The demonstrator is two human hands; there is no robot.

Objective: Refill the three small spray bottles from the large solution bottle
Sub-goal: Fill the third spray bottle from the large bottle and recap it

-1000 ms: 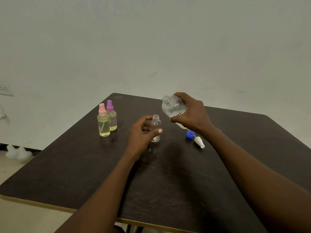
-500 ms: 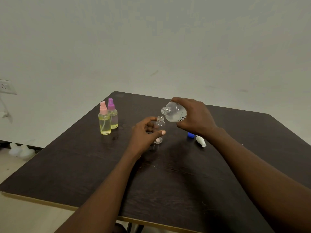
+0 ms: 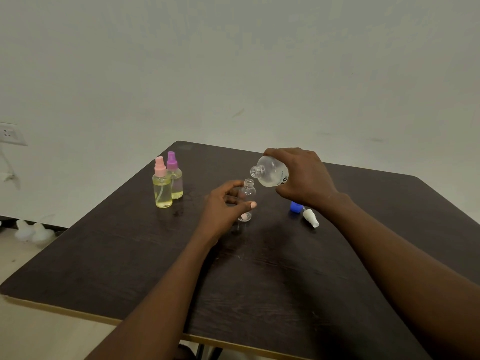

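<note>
Near half of the table lies open; filled spray bottles stand left, loose caps right.

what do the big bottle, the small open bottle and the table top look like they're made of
Large bottle: likely clear plastic, faintly cloudy, with a moulded threaded neck and printed lettering.
Small open bottle: clear glossy plastic, possibly glass. A nail of the left hand shows through its base.
Table: seemingly dark wood-grain laminate over board, with a satin sheen and a pale strip along the near edge.
</note>
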